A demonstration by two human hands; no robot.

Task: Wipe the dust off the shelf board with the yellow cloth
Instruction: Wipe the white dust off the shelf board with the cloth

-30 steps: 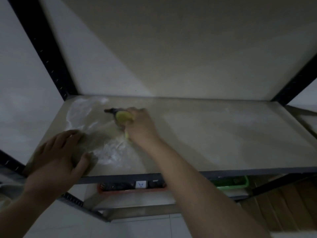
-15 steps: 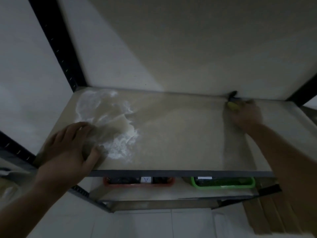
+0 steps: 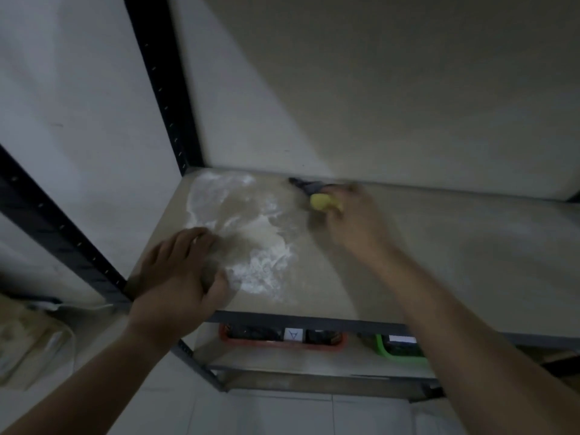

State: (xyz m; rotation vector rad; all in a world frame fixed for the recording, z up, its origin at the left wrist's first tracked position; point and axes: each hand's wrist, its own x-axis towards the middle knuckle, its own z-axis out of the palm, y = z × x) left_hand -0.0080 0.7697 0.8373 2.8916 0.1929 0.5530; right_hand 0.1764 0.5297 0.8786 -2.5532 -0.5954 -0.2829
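Wiping: right hand (image 3: 354,221) closed around the bunched yellow cloth (image 3: 323,203), pressed near the back edge of the pale shelf board (image 3: 455,262).
Dust: white powder patch (image 3: 263,246) toward the board's left end, unwiped.
Bracing: left hand (image 3: 179,277) spread flat, empty, at the front-left corner, likely steadying.

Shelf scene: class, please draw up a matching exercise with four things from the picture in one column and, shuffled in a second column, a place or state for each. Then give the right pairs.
Things:
1. yellow cloth
2. white dust
3. left hand
4. green tray

Places or states:
A. on the lower shelf, right of the red tray
B. flat on the board's front left corner
C. bunched in the right hand
D. spread over the shelf board, left part

Pairs: 1-C, 2-D, 3-B, 4-A
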